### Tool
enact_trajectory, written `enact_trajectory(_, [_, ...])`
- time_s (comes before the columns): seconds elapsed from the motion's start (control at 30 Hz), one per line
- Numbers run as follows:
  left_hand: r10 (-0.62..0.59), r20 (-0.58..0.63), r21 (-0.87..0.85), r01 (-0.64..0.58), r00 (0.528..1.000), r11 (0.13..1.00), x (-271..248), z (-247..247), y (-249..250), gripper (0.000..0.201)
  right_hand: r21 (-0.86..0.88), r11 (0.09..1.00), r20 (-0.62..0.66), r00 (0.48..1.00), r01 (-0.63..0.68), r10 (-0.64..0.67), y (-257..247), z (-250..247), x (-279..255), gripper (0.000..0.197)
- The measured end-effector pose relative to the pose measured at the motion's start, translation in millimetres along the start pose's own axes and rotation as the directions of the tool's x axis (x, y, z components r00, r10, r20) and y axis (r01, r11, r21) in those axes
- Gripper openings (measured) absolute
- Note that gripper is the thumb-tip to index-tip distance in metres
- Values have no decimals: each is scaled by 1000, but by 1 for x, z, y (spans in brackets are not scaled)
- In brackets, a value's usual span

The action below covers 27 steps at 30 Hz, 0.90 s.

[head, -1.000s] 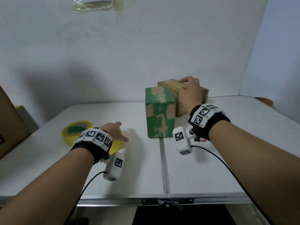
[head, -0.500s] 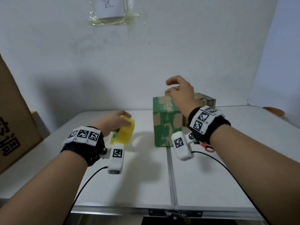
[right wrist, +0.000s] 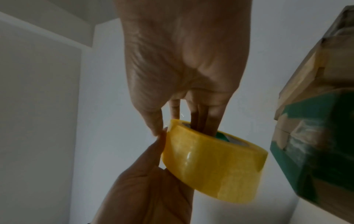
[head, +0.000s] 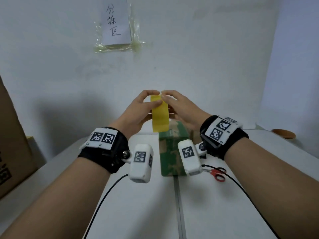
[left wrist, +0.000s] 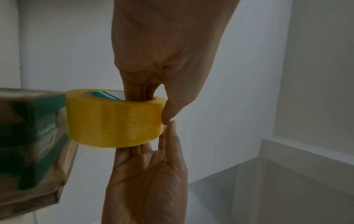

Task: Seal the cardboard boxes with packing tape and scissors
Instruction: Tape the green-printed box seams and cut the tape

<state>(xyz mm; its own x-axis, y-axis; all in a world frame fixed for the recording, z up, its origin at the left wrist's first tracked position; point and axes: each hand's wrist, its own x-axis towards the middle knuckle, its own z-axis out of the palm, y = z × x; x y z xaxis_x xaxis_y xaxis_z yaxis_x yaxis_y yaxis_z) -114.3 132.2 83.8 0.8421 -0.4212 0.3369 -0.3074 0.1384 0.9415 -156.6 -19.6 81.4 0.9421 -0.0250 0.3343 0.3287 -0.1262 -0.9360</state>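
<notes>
Both hands hold a yellow packing tape roll point(head: 159, 114) upright in the air, above the green-and-brown taped cardboard box point(head: 172, 152). My left hand point(head: 146, 100) grips it from the left, fingers inside the core point(left wrist: 141, 91) and thumb on the outer face. My right hand point(head: 172, 100) grips from the right, fingers also in the core point(right wrist: 201, 119). The two thumbs meet at the top of the roll. Red-handled scissors point(head: 218, 173) lie on the table right of the green box. A second, plain brown box behind it is mostly hidden by my right wrist.
A large brown carton point(head: 12, 144) stands at the left edge of the white table point(head: 224, 213). An orange dish point(head: 283, 133) sits at the far right. A paper sign point(head: 116, 26) is taped to the wall. Wrist camera cables trail over the table.
My left hand lifted the tape roll off the table to chest height. My right hand left the brown box and took hold of the roll too. The head view tilted upward.
</notes>
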Motion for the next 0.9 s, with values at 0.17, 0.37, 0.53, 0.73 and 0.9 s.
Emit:
enact_trajectory(0.17, [-73, 54, -61, 76, 996, 995, 15, 18, -11, 34, 131, 989, -137, 987, -64, 82, 7, -13, 1, 29])
enact_trajectory(0.37, [-31, 92, 259, 6, 995, 966, 22, 32, -18, 54, 128, 989, -459, 880, -71, 123, 26, -16, 12, 10])
enact_trajectory(0.53, [33, -110, 497, 26, 993, 867, 41, 8, -32, 36, 77, 995, -524, 846, -65, 96, 34, -26, 9, 21])
enact_trajectory(0.73, [-149, -129, 603, 197, 980, 773, 60, -8, -76, 35, -214, 972, -512, 858, -95, -29, 46, -25, 23, 17])
enact_trajectory(0.9, [-379, -103, 561, 368, 920, 742, 83, -10, -98, 55, -311, 939, -472, 881, -147, -19, 49, -45, 34, 17])
